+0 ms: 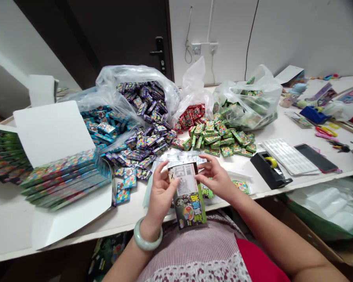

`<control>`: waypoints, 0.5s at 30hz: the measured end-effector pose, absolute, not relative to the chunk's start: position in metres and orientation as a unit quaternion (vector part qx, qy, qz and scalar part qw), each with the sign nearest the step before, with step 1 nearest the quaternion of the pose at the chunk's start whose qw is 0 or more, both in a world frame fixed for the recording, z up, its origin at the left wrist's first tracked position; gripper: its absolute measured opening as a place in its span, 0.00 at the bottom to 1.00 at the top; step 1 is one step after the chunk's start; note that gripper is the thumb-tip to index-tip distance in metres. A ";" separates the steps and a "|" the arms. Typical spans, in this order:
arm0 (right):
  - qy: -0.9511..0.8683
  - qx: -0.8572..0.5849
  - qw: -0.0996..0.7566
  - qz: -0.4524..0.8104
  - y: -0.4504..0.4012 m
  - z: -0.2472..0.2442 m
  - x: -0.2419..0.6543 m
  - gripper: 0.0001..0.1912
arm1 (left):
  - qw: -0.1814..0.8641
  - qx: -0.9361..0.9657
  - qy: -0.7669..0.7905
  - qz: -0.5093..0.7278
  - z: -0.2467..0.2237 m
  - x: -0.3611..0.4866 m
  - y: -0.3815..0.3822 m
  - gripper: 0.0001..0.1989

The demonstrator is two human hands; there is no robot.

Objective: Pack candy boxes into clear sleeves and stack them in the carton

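A flat black-and-green printed candy package (190,207), with a pale label and barcode at its upper end, is held upright close to my body. My left hand (161,190), wearing a pale green bangle, grips its left edge with the thumb on the front. At the upper right edge, the fingers of my right hand (213,176) pinch the same package. Behind the hands lie clear plastic sleeves (179,156), partly covered. Small blue candy boxes (130,178) lie to the left of my left hand. A green box (241,186) rests beside my right wrist.
Plastic bags spill blue, purple (150,102), red (191,115) and green boxes (220,133) across the table. A white carton (54,125) with stacked printed packages (67,176) stands left. A tape dispenser (269,170), white sheets (288,156), phone (316,157) and scissors (326,131) lie right.
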State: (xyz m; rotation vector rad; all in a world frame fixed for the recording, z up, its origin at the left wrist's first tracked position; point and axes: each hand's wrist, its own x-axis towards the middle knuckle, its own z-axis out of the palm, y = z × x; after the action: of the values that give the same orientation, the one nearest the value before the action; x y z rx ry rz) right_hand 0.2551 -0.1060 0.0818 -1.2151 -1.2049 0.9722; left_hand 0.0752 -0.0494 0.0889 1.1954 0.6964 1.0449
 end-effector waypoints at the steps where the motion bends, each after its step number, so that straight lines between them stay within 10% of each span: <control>1: -0.521 -0.515 0.551 0.399 -0.104 0.084 0.256 0.28 | 0.635 0.537 0.316 0.456 0.090 0.075 -0.050 0.28; 15: -0.667 -0.528 0.458 0.258 -0.071 0.083 0.269 0.08 | 0.427 0.724 0.389 0.377 0.061 0.048 -0.015 0.13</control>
State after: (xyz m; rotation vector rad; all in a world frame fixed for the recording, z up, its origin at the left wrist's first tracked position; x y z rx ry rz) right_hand 0.2685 -0.0707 0.0827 -1.3006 -1.6419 0.6362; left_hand 0.0484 -0.0147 0.0614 1.8090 0.9716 0.9411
